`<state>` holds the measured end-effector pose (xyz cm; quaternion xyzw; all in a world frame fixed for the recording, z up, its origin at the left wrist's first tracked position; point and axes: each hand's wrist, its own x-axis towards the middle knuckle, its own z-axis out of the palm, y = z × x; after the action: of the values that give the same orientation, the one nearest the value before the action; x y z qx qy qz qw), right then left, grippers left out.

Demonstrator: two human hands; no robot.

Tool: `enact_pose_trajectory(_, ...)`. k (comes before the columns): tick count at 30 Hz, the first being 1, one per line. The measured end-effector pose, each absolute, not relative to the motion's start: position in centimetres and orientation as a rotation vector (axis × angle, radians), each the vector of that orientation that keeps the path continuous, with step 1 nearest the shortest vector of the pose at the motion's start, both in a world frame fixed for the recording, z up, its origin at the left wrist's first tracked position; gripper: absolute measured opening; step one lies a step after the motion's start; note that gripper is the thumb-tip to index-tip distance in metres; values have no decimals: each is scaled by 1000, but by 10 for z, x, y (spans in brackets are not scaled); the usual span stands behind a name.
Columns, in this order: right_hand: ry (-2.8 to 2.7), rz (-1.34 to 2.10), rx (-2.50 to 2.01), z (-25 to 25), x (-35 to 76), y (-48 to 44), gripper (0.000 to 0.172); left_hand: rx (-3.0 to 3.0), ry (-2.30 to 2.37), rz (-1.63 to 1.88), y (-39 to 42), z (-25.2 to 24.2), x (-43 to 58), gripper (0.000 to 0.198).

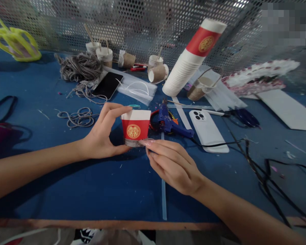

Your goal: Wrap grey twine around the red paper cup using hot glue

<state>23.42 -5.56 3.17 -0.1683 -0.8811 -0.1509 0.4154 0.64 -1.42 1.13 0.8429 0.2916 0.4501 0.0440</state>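
Note:
A red and white paper cup (136, 124) with a gold emblem is held just above the blue table. My left hand (104, 132) grips it from the left, fingers at its top edge and thumb under its bottom. Grey cord (134, 143) is wound round the cup's lower end. With pinched fingers, my right hand (170, 161) holds the cord against the cup's lower right side. Just right of the cup lies a blue glue gun (168, 120). A loose tangle of the same grey cord (78, 117) rests left of my left hand.
A tall leaning stack of paper cups (186, 68) stands at the back. A white phone (207, 131), a black phone (108, 85), a grey cord bundle (79, 68) and several small cord-wrapped cups (104, 56) lie around. Black cables (265, 183) run along the right.

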Motion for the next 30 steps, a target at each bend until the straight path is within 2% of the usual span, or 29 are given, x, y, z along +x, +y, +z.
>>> enact_pose_trajectory(12,-2234,-354,-417,28,233,-56,15,2617,1003,1326,-15,13,7,69)
enact_pose_trajectory(30,-2244,-383,-396,33,233,-56,15,2601,1008,1307,-16,12,8,72)
